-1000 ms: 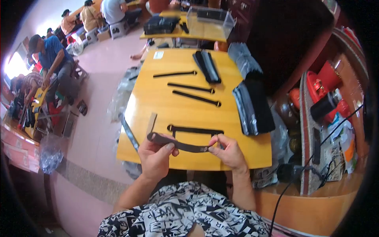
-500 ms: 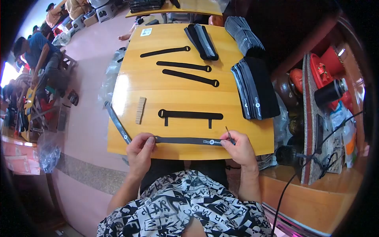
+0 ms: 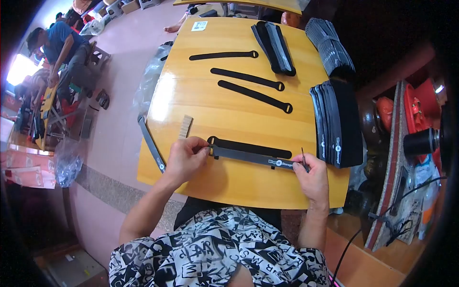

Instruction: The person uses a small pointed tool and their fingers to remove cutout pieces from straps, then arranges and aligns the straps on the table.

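Observation:
A grey printed strap [image 3: 251, 156] is stretched between my two hands, just over the near edge of a black strap [image 3: 258, 146] lying on the table. My left hand [image 3: 187, 160] pinches its left end, close to the black strap's ring. At the right end, my right hand [image 3: 313, 178] grips the strap between thumb and fingers. A thin, dark pointed tool [image 3: 303, 157] also sticks up from the right hand; its kind is unclear. Small dark tabs peek out below the strap. Another grey strap [image 3: 152, 146] lies over the table's left edge.
Three black straps [image 3: 253, 98] with end rings lie farther back on the yellow table [image 3: 229, 186]. Strap bundles [image 3: 275, 48] and a thick stack [image 3: 346, 124] occupy the right side. A ridged tan strip [image 3: 185, 127] rests at left. A person [image 3: 64, 48] sits beyond, left.
The grey strap has moved away from my body, up to the black strap on the table. My left hand has turned, fingers now toward the ring. The camera view has shifted.

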A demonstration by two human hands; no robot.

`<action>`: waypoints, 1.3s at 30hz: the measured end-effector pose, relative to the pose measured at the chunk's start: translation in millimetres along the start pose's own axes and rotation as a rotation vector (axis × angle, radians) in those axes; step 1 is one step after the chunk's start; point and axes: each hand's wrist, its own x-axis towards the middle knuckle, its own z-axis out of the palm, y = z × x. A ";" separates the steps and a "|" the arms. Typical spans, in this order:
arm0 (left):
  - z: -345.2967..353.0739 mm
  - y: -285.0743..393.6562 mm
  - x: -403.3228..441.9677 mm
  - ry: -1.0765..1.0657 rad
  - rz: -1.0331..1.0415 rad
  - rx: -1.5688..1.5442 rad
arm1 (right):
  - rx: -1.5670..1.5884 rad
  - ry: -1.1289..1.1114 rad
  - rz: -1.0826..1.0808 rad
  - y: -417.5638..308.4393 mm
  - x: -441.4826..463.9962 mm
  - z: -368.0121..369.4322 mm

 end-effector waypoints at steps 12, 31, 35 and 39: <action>2.7 6.9 11.9 0.082 -0.079 0.070 | 0.030 0.079 0.006 11.1 14.2 11.0; -26.0 17.4 -27.8 -0.075 0.204 0.370 | -0.114 -0.079 0.051 -4.0 -19.6 1.6; -7.9 23.3 -14.5 0.081 0.574 0.466 | -0.376 0.003 -0.063 -10.0 -25.1 11.4; 6.6 23.5 8.7 -0.003 0.641 0.635 | -0.458 0.126 -0.220 -14.1 -16.8 7.4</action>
